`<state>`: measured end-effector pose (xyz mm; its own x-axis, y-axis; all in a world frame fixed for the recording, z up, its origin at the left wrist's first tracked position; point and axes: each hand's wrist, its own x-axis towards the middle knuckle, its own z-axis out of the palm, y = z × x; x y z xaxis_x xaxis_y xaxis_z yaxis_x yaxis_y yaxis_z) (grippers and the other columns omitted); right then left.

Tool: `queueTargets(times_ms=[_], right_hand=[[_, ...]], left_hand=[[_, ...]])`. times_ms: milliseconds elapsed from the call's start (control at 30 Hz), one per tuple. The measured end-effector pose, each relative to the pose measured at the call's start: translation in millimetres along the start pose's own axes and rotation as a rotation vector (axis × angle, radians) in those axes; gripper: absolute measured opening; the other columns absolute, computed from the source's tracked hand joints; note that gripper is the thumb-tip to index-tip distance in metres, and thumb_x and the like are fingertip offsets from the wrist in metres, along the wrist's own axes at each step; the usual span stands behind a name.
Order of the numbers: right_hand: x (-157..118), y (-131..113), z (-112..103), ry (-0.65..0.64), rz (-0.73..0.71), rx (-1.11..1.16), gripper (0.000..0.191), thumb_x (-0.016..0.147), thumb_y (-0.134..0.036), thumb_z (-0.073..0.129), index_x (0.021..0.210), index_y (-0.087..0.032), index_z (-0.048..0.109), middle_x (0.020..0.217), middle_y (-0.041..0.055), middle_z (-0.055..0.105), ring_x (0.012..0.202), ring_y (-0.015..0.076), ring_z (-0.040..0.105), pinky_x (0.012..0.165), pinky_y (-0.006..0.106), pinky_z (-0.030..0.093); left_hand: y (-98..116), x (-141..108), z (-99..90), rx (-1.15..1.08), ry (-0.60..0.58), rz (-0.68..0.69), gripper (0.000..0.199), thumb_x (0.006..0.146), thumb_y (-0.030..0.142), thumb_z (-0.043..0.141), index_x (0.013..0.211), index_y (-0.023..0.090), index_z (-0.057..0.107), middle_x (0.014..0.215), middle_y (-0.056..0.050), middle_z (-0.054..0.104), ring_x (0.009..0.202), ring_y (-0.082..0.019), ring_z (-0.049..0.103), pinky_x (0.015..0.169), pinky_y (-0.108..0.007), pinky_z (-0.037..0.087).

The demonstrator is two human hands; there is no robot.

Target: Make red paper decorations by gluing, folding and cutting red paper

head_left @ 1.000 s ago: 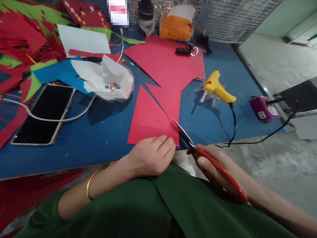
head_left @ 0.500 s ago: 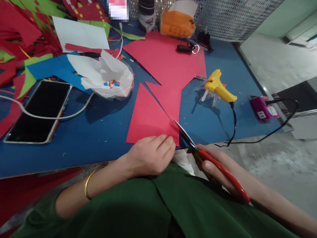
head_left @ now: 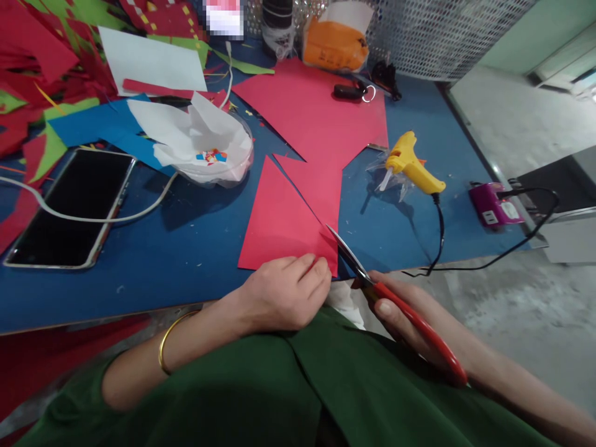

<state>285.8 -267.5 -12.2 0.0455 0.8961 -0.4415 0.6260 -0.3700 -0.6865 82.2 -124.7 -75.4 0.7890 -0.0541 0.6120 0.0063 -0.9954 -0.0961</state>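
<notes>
A large sheet of red paper (head_left: 284,214) lies on the blue table, with a long slanting cut running down toward its right edge. My left hand (head_left: 288,292) rests on the sheet's lower edge, fingers curled together around that edge. In my right hand (head_left: 400,316) are the red-handled scissors (head_left: 414,323). Their blades point up and left, and the tips meet the paper near the end of the cut. The wider part of the red paper (head_left: 321,112) extends toward the back of the table.
A yellow glue gun (head_left: 412,162) lies right of the paper, its black cord running to a purple box (head_left: 496,205). Left are a paper-lined bowl (head_left: 233,162), a phone (head_left: 72,211) and coloured scraps (head_left: 32,56). Black keys (head_left: 349,92) sit on the paper.
Almost nothing differs. The view has shifted very slightly, and the scissors and both hands stay nearly where they were.
</notes>
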Motion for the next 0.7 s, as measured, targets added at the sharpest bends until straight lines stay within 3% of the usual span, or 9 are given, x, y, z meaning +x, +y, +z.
queueTargets(times_ms=[200,700], right_hand=[[0.8,2.4,2.7,-0.005,0.019,0.001,0.050,0.095,-0.069,0.041,0.085,-0.022,0.052,0.066,-0.0005,0.055,0.057,0.0139,0.049,0.052,0.026,0.039],[4.8,-0.5,2.2,0.009,0.053,-0.066,0.057,0.095,-0.073,0.037,0.086,-0.021,0.058,0.075,0.0039,0.067,0.065,0.0170,0.056,0.060,0.030,0.046]], left_hand=[[0.1,-1.4,0.1,-0.004,0.003,-0.003,0.028,0.095,0.008,0.045,0.102,0.003,0.071,0.100,-0.016,0.078,0.086,-0.024,0.076,0.067,-0.033,0.064],[0.3,-3.5,0.7,0.000,-0.020,0.014,0.027,0.095,0.008,0.046,0.104,0.001,0.070,0.102,-0.019,0.077,0.088,-0.026,0.075,0.067,-0.034,0.063]])
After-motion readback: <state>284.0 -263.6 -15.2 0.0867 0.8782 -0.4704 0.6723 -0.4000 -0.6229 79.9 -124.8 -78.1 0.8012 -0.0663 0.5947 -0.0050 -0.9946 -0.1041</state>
